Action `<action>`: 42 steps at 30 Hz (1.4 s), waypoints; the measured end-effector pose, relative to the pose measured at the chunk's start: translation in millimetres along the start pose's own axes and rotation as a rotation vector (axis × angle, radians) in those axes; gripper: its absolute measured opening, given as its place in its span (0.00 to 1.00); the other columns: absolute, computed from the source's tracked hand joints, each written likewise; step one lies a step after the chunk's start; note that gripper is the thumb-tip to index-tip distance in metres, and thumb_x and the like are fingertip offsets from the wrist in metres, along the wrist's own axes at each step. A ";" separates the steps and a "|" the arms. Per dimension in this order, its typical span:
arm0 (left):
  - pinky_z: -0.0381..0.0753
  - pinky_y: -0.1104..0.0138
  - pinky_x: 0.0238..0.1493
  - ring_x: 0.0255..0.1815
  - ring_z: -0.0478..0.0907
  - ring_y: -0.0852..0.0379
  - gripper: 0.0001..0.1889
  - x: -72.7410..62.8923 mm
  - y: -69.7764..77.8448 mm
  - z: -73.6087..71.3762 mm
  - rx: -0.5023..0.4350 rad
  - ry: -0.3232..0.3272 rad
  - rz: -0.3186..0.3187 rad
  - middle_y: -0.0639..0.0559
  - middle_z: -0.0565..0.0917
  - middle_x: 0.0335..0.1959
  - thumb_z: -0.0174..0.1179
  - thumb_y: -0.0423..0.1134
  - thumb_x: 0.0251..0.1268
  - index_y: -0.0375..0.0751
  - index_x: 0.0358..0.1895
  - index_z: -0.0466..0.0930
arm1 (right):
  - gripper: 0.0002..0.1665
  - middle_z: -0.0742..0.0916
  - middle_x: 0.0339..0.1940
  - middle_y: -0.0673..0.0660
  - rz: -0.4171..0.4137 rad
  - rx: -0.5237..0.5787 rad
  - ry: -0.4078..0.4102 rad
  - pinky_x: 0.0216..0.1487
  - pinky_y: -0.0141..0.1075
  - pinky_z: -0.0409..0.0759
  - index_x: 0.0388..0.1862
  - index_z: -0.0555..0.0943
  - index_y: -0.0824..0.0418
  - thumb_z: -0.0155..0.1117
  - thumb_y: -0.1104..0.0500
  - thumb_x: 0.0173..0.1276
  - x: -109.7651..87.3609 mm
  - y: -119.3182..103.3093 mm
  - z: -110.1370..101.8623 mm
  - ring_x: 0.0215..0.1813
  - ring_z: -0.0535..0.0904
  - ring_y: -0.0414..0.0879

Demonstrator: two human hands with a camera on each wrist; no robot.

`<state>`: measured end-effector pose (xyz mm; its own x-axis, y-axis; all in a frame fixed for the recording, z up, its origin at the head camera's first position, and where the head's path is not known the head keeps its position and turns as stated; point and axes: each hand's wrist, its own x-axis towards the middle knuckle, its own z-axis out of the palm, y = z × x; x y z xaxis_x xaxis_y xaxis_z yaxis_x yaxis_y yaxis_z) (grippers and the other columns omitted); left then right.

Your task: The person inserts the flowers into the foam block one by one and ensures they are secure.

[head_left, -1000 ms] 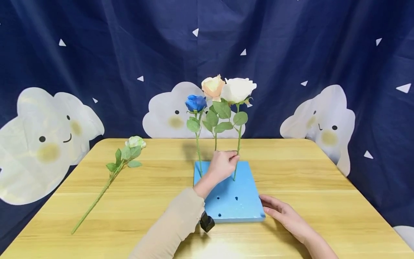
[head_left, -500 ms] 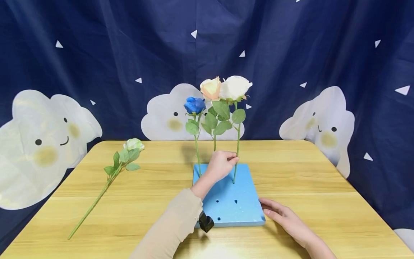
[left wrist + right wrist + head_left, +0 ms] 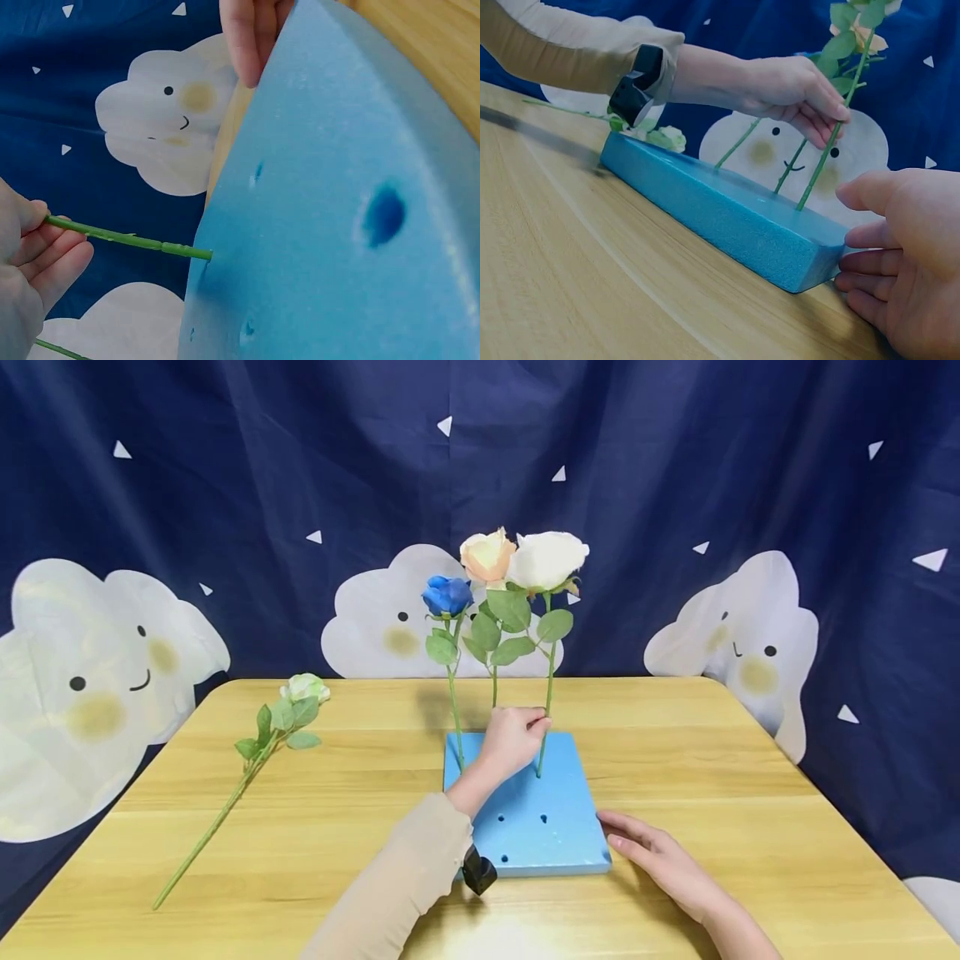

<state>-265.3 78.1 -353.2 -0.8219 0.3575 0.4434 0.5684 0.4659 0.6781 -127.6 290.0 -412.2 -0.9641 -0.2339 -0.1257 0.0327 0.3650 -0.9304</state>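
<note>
Head view: the left hand [image 3: 512, 742] pinches the white rose [image 3: 549, 562] by its stem, whose foot meets the blue block [image 3: 577, 810]. The bloom leans slightly further right than half a second ago! The right hand [image 3: 660, 857], fingers loosely extended, stays at the block's right edge. The blue rose [image 3: 447, 597] and peach rose [image 3: 486, 558] stand left.

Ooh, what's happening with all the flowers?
A person's left grip pinches the stem of a white rose, its lower end at a blue foam block. The right grip is at the block's right edge. A blue rose and a peach rose already stand in the block; a pale green rose lies on the table.
</note>
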 end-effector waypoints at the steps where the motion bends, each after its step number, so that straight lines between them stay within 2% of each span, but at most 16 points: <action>1: 0.61 0.74 0.16 0.12 0.66 0.62 0.09 -0.2 0.3 0.0 0.010 0.014 0.008 0.47 0.81 0.19 0.57 0.34 0.65 0.35 0.41 0.85 | 0.30 0.70 0.66 0.64 0.000 0.001 0.002 0.56 0.21 0.62 0.68 0.63 0.67 0.49 0.52 0.73 0.2 -0.4 0.1 0.69 0.58 0.59; 5: 0.67 0.74 0.19 0.12 0.66 0.65 0.08 -1.9 2.2 0.7 0.059 0.083 0.023 0.50 0.80 0.16 0.57 0.34 0.64 0.36 0.38 0.86 | 0.30 0.69 0.66 0.66 -0.024 -0.002 -0.007 0.56 0.21 0.62 0.68 0.62 0.68 0.48 0.53 0.73 0.6 -1.7 -0.1 0.69 0.57 0.62; 9: 0.71 0.75 0.21 0.14 0.70 0.65 0.08 -4.6 4.5 0.4 0.067 0.110 0.004 0.49 0.83 0.20 0.58 0.34 0.64 0.36 0.40 0.85 | 0.30 0.69 0.66 0.66 -0.018 -0.003 -0.004 0.56 0.21 0.61 0.68 0.62 0.68 0.49 0.52 0.73 1.1 -1.8 0.0 0.69 0.57 0.61; 12: 0.68 0.76 0.20 0.14 0.68 0.66 0.08 -4.5 4.0 -0.5 0.060 0.093 -0.010 0.50 0.82 0.19 0.57 0.34 0.64 0.37 0.37 0.86 | 0.31 0.69 0.67 0.65 0.005 0.010 -0.004 0.55 0.20 0.61 0.68 0.62 0.68 0.49 0.52 0.73 1.2 -0.5 0.8 0.69 0.58 0.60; 16: 0.58 0.75 0.16 0.11 0.60 0.64 0.11 -1.0 2.0 -2.8 0.036 0.047 -0.047 0.54 0.70 0.11 0.57 0.34 0.64 0.38 0.23 0.81 | 0.31 0.68 0.67 0.64 0.026 0.024 -0.017 0.54 0.19 0.62 0.68 0.62 0.67 0.49 0.51 0.73 1.1 0.5 0.4 0.69 0.57 0.59; 18: 0.56 0.74 0.15 0.10 0.58 0.63 0.13 -0.1 1.0 -3.7 0.020 0.023 -0.072 0.55 0.67 0.10 0.57 0.34 0.64 0.39 0.20 0.79 | 0.31 0.68 0.67 0.65 0.019 0.011 -0.024 0.56 0.22 0.63 0.68 0.61 0.68 0.49 0.51 0.73 0.6 1.0 0.1 0.69 0.57 0.61; 20: 0.58 0.74 0.16 0.11 0.61 0.63 0.11 0.2 0.3 -4.1 0.009 0.007 -0.088 0.55 0.73 0.12 0.58 0.35 0.64 0.39 0.23 0.82 | 0.31 0.69 0.66 0.64 0.020 0.003 -0.017 0.56 0.23 0.63 0.68 0.62 0.67 0.49 0.51 0.73 0.3 1.0 -0.2 0.69 0.57 0.60; 23: 0.66 0.75 0.19 0.15 0.69 0.66 0.07 -0.1 -1.0 -2.2 0.004 -0.003 -0.092 0.52 0.84 0.24 0.59 0.36 0.63 0.38 0.35 0.86 | 0.31 0.69 0.66 0.64 0.015 -0.004 -0.010 0.56 0.22 0.63 0.68 0.62 0.67 0.49 0.51 0.73 0.0 0.6 -0.5 0.69 0.58 0.60; 26: 0.71 0.76 0.22 0.19 0.74 0.66 0.09 -1.4 -1.5 0.2 0.006 -0.005 -0.091 0.48 0.86 0.31 0.60 0.36 0.63 0.38 0.40 0.86 | 0.31 0.69 0.66 0.65 0.016 0.008 -0.008 0.54 0.19 0.61 0.68 0.62 0.67 0.49 0.51 0.73 0.1 1.0 -0.6 0.69 0.57 0.60; 32: 0.71 0.76 0.22 0.19 0.75 0.65 0.08 -3.8 0.9 2.2 0.002 -0.001 -0.081 0.48 0.86 0.30 0.60 0.36 0.63 0.38 0.39 0.86 | 0.31 0.69 0.66 0.65 0.014 0.012 -0.009 0.53 0.18 0.60 0.68 0.62 0.68 0.49 0.51 0.73 0.3 2.4 -0.7 0.69 0.57 0.61; 38: 0.74 0.76 0.27 0.31 0.82 0.60 0.09 -1.6 4.6 4.6 0.020 -0.033 -0.078 0.47 0.86 0.36 0.59 0.37 0.63 0.38 0.42 0.85 | 0.31 0.69 0.66 0.65 -0.004 0.006 -0.006 0.56 0.23 0.62 0.68 0.62 0.68 0.49 0.52 0.73 0.3 0.6 -1.3 0.69 0.57 0.61; 42: 0.74 0.75 0.27 0.28 0.80 0.63 0.09 1.4 2.2 4.7 0.021 -0.048 -0.111 0.50 0.86 0.33 0.59 0.37 0.63 0.40 0.41 0.86 | 0.30 0.69 0.66 0.65 0.004 0.012 -0.003 0.55 0.20 0.61 0.68 0.62 0.68 0.49 0.52 0.73 0.2 0.8 -0.3 0.69 0.57 0.60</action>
<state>-265.0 83.4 -353.8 -0.8774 0.3411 0.3374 0.4752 0.5212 0.7089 -127.9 290.5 -412.8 -0.9632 -0.2350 -0.1307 0.0401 0.3550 -0.9340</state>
